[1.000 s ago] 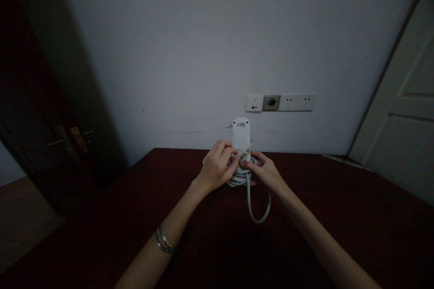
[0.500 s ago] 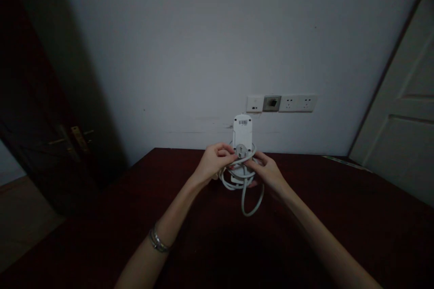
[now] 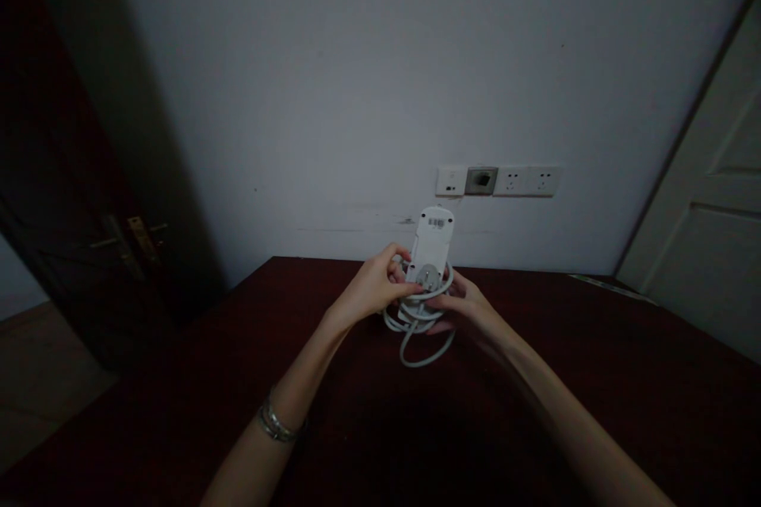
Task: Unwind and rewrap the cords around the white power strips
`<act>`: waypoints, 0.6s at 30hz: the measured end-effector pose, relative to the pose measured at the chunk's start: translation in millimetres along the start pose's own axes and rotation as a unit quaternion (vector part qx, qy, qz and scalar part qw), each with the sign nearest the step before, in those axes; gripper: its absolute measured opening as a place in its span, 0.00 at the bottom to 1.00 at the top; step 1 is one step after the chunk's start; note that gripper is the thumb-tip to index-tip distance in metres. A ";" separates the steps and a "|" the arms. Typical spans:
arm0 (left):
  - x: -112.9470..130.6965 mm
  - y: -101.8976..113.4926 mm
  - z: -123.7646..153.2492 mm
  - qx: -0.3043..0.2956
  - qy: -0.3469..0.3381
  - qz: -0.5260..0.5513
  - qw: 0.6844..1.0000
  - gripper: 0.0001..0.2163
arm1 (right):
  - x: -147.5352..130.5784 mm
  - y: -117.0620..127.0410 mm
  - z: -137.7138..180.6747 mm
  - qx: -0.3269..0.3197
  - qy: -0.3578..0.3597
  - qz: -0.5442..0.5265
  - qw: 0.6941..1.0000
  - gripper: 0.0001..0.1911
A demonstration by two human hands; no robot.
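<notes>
Between my hands a white power strip (image 3: 433, 242) stands tilted, its back with a label and screw holes facing me. Its white cord (image 3: 418, 363) is wound in several loops around the lower part, and one loose loop hangs below. The round grey plug (image 3: 428, 277) lies against the strip, pins toward me. My left hand (image 3: 380, 277) is closed, thumb at the plug and cord, its other fingers curled by the strip's left edge. My right hand (image 3: 467, 305) grips the strip and wound cord from the right, its fingers partly hidden behind them.
A dark red table (image 3: 238, 380) lies beneath my hands and meets a pale wall (image 3: 333, 95). Wall sockets and switches (image 3: 498, 181) sit above its back edge. A dark door (image 3: 65, 198) stands at left, a white door (image 3: 707, 214) at right.
The power strip now leans more to the right, with its plug slightly lower. The loose cord loop has swung left. My left thumb has moved a little right and down.
</notes>
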State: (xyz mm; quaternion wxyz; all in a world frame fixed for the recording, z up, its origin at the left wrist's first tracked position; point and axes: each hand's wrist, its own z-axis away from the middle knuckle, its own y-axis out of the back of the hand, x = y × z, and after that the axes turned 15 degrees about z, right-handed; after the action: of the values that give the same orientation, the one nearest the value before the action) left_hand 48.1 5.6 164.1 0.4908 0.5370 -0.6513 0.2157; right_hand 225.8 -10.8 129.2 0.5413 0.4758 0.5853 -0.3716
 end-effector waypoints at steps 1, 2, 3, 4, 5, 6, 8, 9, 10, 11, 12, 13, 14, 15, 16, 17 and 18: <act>-0.2 0.2 -0.3 -0.006 -0.033 -0.029 0.999 0.19 | -1.1 0.7 0.9 -0.012 -0.008 -0.013 1.000 0.28; -0.4 0.4 -0.7 -0.014 -0.069 -0.062 0.996 0.19 | -2.2 1.2 1.8 -0.028 -0.015 -0.029 0.999 0.27; -0.7 0.6 -1.0 -0.025 -0.102 -0.096 0.990 0.19 | -3.2 1.5 2.6 -0.046 -0.022 -0.046 0.998 0.26; -1.4 0.9 -1.3 -0.036 -0.129 -0.130 0.982 0.20 | -4.0 1.6 3.3 -0.064 -0.029 -0.059 0.996 0.25; -2.3 1.4 -1.5 -0.045 -0.148 -0.162 0.975 0.20 | -4.4 1.6 3.8 -0.079 -0.035 -0.066 0.994 0.24; -3.5 2.1 -1.6 -0.051 -0.158 -0.191 0.968 0.20 | -4.4 1.4 4.0 -0.088 -0.042 -0.067 0.993 0.24; -6.1 4.2 -1.7 -0.060 -0.161 -0.230 0.958 0.19 | -3.3 1.7 3.7 -0.096 -0.053 -0.059 0.992 0.22; -7.3 5.4 -1.7 -0.064 -0.160 -0.239 0.956 0.19 | -2.2 2.3 3.2 -0.100 -0.056 -0.058 0.992 0.21; -8.1 6.6 -1.8 -0.070 -0.160 -0.241 0.955 0.19 | -0.9 3.5 2.4 -0.108 -0.058 -0.064 0.990 0.21; -8.7 7.7 -1.8 -0.078 -0.163 -0.238 0.954 0.18 | 0.6 5.2 1.5 -0.121 -0.061 -0.079 0.988 0.20; -9.0 8.6 -1.9 -0.084 -0.168 -0.231 0.954 0.18 | 2.2 7.3 0.4 -0.139 -0.065 -0.102 0.983 0.19; -9.2 9.1 -2.0 -0.089 -0.176 -0.223 0.955 0.18 | 3.8 9.6 -0.8 -0.159 -0.072 -0.130 0.976 0.19; -9.3 9.2 -2.0 -0.093 -0.184 -0.215 0.955 0.18 | 5.4 11.8 -2.1 -0.180 -0.080 -0.159 0.967 0.19; -9.4 8.9 -2.1 -0.097 -0.191 -0.208 0.954 0.17 | 7.1 13.7 -3.4 -0.200 -0.090 -0.186 0.958 0.20; -9.7 8.1 -2.2 -0.098 -0.196 -0.205 0.954 0.17 | 8.6 15.0 -4.7 -0.214 -0.100 -0.206 0.950 0.22; -10.2 7.1 -2.3 -0.097 -0.201 -0.205 0.953 0.17 | 10.2 15.7 -5.9 -0.221 -0.111 -0.217 0.944 0.23; -10.8 5.9 -2.4 -0.093 -0.205 -0.206 0.952 0.17 | 11.7 15.8 -7.1 -0.226 -0.124 -0.218 0.941 0.25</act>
State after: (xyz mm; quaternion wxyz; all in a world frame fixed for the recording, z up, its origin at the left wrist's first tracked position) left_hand 43.1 14.8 157.1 0.4282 0.6438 -0.6306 -0.0666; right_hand 239.4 2.0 119.8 0.6084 0.1523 0.6714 -0.3947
